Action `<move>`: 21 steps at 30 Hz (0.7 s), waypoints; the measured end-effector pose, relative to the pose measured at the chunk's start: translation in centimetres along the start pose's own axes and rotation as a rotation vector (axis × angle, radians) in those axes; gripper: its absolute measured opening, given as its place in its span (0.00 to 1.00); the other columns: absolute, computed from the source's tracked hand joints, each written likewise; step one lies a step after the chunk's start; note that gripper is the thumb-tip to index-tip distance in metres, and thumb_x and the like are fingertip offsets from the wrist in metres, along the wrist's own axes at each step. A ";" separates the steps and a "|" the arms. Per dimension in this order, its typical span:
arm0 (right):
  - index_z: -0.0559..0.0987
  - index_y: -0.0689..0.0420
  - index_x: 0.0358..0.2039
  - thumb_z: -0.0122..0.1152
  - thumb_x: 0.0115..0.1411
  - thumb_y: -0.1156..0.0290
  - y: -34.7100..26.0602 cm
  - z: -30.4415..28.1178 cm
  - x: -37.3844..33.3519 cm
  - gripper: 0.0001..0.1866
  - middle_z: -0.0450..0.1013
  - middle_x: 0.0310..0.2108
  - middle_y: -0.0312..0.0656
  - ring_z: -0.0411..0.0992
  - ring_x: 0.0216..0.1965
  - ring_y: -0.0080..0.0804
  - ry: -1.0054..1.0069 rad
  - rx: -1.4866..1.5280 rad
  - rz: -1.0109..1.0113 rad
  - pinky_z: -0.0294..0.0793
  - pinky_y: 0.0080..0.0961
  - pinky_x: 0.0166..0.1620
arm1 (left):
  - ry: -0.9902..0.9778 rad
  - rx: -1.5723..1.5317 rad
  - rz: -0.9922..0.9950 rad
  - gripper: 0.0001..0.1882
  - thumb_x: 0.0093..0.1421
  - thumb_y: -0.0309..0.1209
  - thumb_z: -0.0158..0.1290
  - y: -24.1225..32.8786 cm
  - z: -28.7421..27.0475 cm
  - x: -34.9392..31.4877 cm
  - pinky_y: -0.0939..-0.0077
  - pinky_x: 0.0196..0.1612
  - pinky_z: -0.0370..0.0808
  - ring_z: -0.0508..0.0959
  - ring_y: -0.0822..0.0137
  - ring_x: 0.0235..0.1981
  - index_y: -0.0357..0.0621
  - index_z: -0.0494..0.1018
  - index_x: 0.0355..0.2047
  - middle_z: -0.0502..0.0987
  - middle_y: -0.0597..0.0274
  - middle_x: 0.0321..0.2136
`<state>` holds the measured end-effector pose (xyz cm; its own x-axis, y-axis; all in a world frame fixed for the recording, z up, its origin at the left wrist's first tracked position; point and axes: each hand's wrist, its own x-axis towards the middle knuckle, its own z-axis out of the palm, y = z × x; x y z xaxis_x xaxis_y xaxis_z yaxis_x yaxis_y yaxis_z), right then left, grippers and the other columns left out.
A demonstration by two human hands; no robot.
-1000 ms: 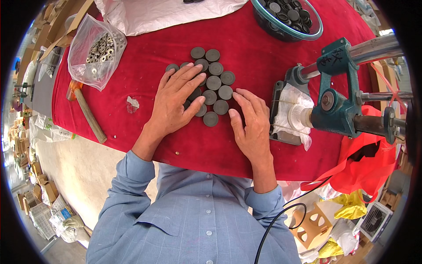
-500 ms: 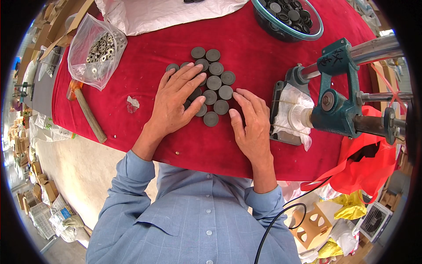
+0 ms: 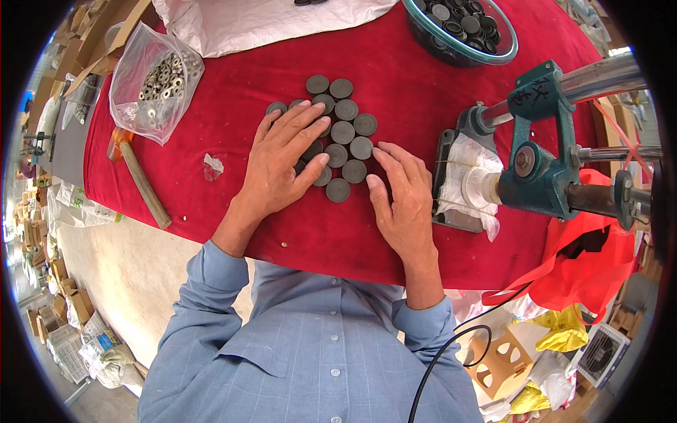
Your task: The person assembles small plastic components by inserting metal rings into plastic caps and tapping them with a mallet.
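Observation:
A cluster of flat round black discs (image 3: 343,132) lies on the red cloth (image 3: 233,77) in front of me, most of them edge to edge. Over the cluster's left side rests my left hand (image 3: 283,158), fingers stretched out and thumb apart, hiding some discs beneath it. My right hand (image 3: 403,197) is on the cloth at the right of the cluster, its fingers loosely bent and spread, with the fingertips close to the nearest discs. Neither hand grips anything.
At the right stands a green press (image 3: 539,148) with white wrapping on its end. A bowl of black discs (image 3: 462,25) sits at the far right. On the left are a bag of metal rings (image 3: 166,81) and a hammer (image 3: 144,185). White sheeting (image 3: 261,21) lies at the back.

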<state>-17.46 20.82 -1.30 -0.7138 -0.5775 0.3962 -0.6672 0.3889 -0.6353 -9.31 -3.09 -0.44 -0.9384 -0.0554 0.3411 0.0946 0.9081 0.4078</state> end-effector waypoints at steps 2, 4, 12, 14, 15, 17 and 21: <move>0.82 0.63 0.58 0.69 0.66 0.72 0.0 0.0 0.0 0.21 0.78 0.60 0.50 0.76 0.59 0.52 -0.001 -0.001 -0.001 0.73 0.48 0.61 | 0.002 0.000 0.001 0.29 0.66 0.35 0.63 0.0 0.0 0.0 0.44 0.78 0.61 0.69 0.51 0.76 0.49 0.77 0.68 0.75 0.59 0.72; 0.82 0.63 0.59 0.69 0.66 0.72 0.0 0.0 0.0 0.21 0.78 0.60 0.50 0.76 0.59 0.52 -0.002 -0.002 -0.003 0.73 0.48 0.61 | 0.003 -0.002 0.005 0.29 0.66 0.35 0.63 0.0 0.0 0.0 0.44 0.77 0.61 0.69 0.51 0.76 0.49 0.78 0.68 0.75 0.59 0.72; 0.82 0.63 0.59 0.69 0.66 0.72 0.0 0.0 -0.1 0.21 0.78 0.60 0.50 0.76 0.59 0.52 -0.002 -0.005 -0.002 0.73 0.48 0.62 | 0.010 0.009 0.015 0.28 0.67 0.38 0.63 -0.1 0.1 0.0 0.44 0.77 0.61 0.69 0.53 0.76 0.48 0.77 0.67 0.75 0.58 0.72; 0.82 0.63 0.59 0.69 0.66 0.72 0.0 0.0 -0.1 0.21 0.78 0.61 0.50 0.76 0.59 0.52 -0.001 -0.005 -0.003 0.73 0.48 0.61 | 0.010 0.009 0.015 0.28 0.67 0.38 0.63 -0.1 0.1 0.0 0.44 0.77 0.61 0.69 0.53 0.76 0.48 0.77 0.67 0.75 0.58 0.72; 0.82 0.63 0.59 0.69 0.66 0.71 0.1 0.0 -0.1 0.21 0.78 0.61 0.50 0.76 0.59 0.52 -0.001 -0.006 -0.004 0.73 0.48 0.61 | 0.008 0.004 0.009 0.29 0.67 0.36 0.63 0.0 0.0 0.1 0.44 0.77 0.61 0.69 0.52 0.76 0.48 0.77 0.67 0.75 0.58 0.72; 0.82 0.63 0.59 0.69 0.66 0.71 0.1 0.0 -0.1 0.21 0.78 0.61 0.50 0.76 0.59 0.52 -0.002 -0.005 -0.002 0.73 0.48 0.61 | 0.005 0.000 0.004 0.29 0.66 0.35 0.63 0.1 0.0 0.1 0.45 0.77 0.61 0.70 0.51 0.76 0.49 0.78 0.68 0.75 0.58 0.72; 0.81 0.63 0.59 0.69 0.67 0.71 0.0 -0.1 0.0 0.21 0.78 0.61 0.50 0.76 0.59 0.52 -0.007 0.000 0.000 0.73 0.48 0.61 | 0.004 0.006 0.006 0.29 0.67 0.36 0.63 0.0 0.0 0.0 0.44 0.77 0.61 0.69 0.52 0.76 0.48 0.77 0.67 0.75 0.58 0.72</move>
<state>-17.44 20.89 -1.28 -0.7121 -0.5828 0.3915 -0.6674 0.3888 -0.6351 -9.34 -3.12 -0.43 -0.9366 -0.0515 0.3465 0.0982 0.9110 0.4006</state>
